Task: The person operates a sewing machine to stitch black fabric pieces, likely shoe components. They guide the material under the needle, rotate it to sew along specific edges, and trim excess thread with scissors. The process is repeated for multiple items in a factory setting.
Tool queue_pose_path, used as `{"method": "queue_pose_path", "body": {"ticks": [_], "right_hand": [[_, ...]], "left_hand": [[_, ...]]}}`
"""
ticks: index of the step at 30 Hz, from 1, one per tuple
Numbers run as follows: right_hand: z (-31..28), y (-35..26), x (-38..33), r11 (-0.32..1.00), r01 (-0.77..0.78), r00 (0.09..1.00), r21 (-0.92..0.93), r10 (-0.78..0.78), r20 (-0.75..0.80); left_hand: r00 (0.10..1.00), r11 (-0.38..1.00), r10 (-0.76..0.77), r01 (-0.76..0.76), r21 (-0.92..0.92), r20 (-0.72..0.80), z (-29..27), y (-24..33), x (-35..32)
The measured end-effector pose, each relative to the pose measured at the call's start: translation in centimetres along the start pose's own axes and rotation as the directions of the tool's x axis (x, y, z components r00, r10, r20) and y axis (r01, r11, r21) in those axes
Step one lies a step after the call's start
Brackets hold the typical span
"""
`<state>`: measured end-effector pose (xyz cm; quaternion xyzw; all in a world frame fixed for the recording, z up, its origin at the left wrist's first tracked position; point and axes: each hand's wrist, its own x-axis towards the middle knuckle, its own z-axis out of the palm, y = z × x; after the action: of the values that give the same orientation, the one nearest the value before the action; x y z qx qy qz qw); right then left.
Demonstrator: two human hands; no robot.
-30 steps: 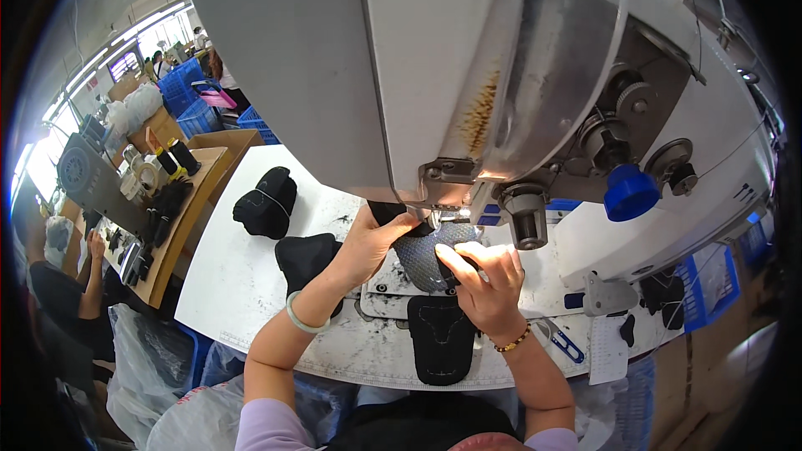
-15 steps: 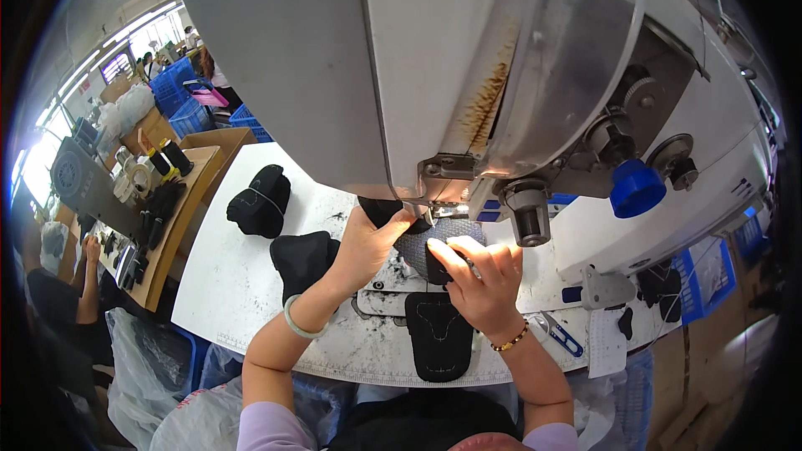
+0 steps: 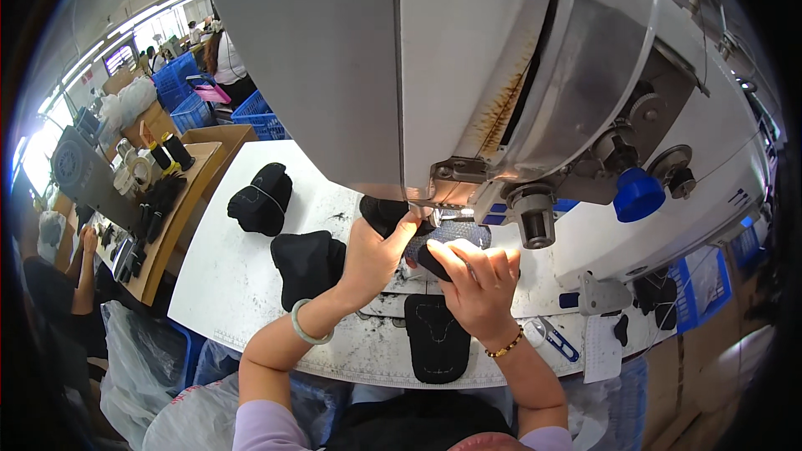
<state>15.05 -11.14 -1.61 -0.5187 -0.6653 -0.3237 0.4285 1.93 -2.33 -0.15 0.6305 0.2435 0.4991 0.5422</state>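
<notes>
Pinching black fabric piece under sewing machine: left hand and right hand, fingers curled.

white paper tag, table's rt edge

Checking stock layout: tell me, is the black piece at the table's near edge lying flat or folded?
Flat. The black shaped piece lies spread on the white table, its stitched outline showing, untouched by either hand.

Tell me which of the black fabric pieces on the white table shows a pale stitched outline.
It is the flat black tongue-shaped fabric piece at the table's near edge, below the right hand. The two black bundles to the left are bulky and show no such outline.
</notes>
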Motion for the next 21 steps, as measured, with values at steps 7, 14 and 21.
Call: {"method": "queue_pose_path", "body": {"ticks": [7,14,21], "right_hand": [[0.3,1.0,-0.2,0.998,0.058,0.998,0.026,-0.057,-0.040],[0.0,1.7,-0.6,0.999,0.030,0.999,0.034,-0.029,-0.024],[-0.8,1.6,-0.6,0.998,-0.028,0.997,0.063,0.024,0.068]], "left_hand": [[0.996,0.998,0.067,-0.067,0.002,-0.054,0.7,0.0,-0.6],[0.987,0.991,-0.104,0.092,-0.096,-0.124,1.2,0.4,-1.4],[0.976,0.989,-0.114,0.093,-0.117,-0.184,2.0,0.6,-2.3]]}}
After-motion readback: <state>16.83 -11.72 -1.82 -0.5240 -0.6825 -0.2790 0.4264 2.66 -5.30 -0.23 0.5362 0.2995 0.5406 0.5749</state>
